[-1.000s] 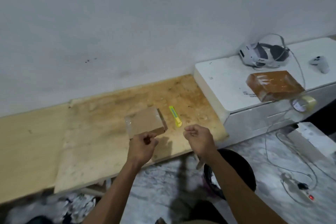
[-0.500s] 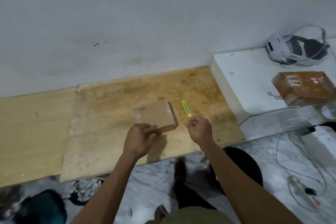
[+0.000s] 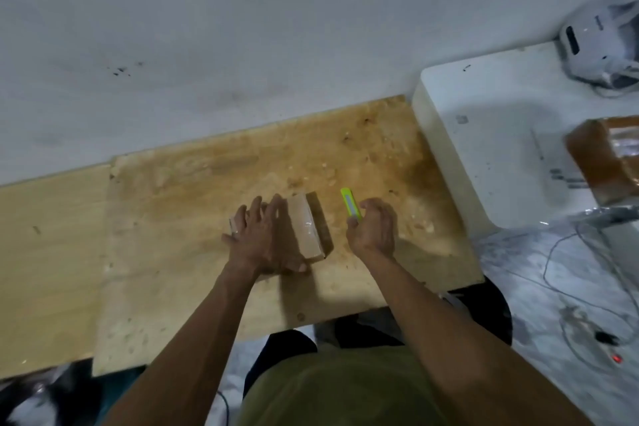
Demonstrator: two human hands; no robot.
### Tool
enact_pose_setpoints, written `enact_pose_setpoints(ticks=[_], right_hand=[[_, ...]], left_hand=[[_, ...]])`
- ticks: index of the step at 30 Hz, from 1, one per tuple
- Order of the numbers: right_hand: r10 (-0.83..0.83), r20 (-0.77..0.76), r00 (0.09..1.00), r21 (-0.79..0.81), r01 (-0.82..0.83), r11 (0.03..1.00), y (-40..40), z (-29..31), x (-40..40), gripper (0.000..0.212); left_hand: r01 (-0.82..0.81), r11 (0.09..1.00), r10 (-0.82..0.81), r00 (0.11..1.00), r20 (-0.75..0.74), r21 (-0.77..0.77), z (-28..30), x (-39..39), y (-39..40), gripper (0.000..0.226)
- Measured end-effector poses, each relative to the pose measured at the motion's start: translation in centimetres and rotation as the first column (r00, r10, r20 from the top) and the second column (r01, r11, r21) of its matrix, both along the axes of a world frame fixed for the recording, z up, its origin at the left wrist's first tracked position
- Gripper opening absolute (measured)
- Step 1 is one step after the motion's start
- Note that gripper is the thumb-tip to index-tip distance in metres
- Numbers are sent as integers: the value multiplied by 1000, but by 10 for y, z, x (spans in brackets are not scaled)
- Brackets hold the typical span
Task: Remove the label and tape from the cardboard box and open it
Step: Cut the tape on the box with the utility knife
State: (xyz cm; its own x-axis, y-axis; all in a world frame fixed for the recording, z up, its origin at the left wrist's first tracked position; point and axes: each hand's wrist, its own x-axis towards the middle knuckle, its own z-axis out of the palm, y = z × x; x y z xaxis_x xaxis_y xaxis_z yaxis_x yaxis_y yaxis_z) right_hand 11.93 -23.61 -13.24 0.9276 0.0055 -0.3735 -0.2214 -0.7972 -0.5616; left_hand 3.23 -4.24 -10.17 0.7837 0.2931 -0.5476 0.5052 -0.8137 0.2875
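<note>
A small brown cardboard box (image 3: 306, 228) with clear tape along its right edge lies on a stained wooden board (image 3: 193, 218). My left hand (image 3: 262, 242) lies flat on top of it with fingers spread and the thumb at the near edge, holding it down and hiding most of the top. A yellow-green utility cutter (image 3: 349, 202) lies on the board just right of the box. My right hand (image 3: 373, 228) is cupped at the cutter's near end, thumb touching it, fingers curled but apart. No label is visible.
A white cabinet (image 3: 484, 135) stands to the right, higher than the board. On it are a second brown box wrapped in tape (image 3: 601, 156) and a white headset (image 3: 594, 45). Cables (image 3: 570, 287) trail over the marble floor. A paler wooden surface (image 3: 52, 252) adjoins on the left.
My left hand has moved from the box's near corner onto its top and spread flat. My right hand opened from a fist and reached the cutter's near end. The view tilted down.
</note>
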Motion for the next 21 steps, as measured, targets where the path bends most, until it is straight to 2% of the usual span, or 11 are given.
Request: enact_pose_setpoints(ticks=[3,11,15,18,21], right_hand=[[5,-10,1000,-33,-5,999,1,-5,3,28],[-7,-57,998,-88,2,996,3,-19,8,29],[53,-72,996,-83,-59,995,5,-21,11,24],[98,-73,993,-18,-100,995,6,-20,11,22],[43,-179,983,193,-8,981,10,-18,5,15]], left_hand=[[-12,999,10,999,-32,-38,-8,3,-1,149],[-10,999,10,1000,-2,40,-11,2,-4,147],[13,999,-13,1000,1,50,-14,0,0,146],[46,998,-44,999,-28,49,-10,1,6,144],[67,998,-66,997,-31,19,-9,1,10,144]])
